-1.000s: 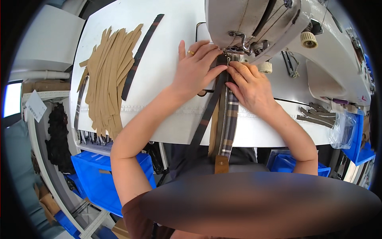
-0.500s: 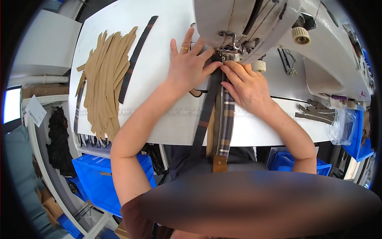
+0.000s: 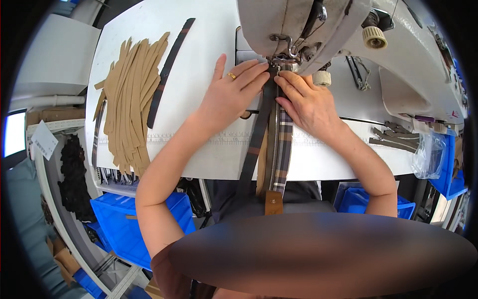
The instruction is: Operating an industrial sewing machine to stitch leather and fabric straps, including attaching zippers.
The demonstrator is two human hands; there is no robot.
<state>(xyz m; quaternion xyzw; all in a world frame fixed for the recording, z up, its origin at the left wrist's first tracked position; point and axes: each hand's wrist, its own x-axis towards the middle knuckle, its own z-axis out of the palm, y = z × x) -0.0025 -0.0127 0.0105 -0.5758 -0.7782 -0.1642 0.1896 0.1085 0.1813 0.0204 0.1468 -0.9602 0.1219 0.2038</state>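
Note:
My left hand (image 3: 231, 94), a ring on one finger, lies with fingers stretched out toward the presser foot (image 3: 285, 59) of the sewing machine (image 3: 303, 25), fingertips on the black strip (image 3: 256, 149); its thumb is hidden. My right hand (image 3: 308, 104) presses with bent, close fingers on the metal zipper (image 3: 274, 144), its thumb at the side. The zipper lies with tan fabric (image 3: 262, 169) and a plaid band (image 3: 284, 154), running from under the foot over the table edge to a brown tab (image 3: 274, 202).
Tan strips (image 3: 132, 104) and a loose dark strip (image 3: 169, 74) lie left on the white table (image 3: 214, 159). Short zippers (image 3: 393, 139) and a plastic bag (image 3: 428, 154) lie right. Blue bins (image 3: 124, 224) stand below, beside a shelf (image 3: 55, 124). Metal tweezers (image 3: 357, 72) lie beside the machine.
My left hand's fingers spread upward, then drew closer together, and the hand shifted left. My right hand has moved slightly up and left, staying on the zipper.

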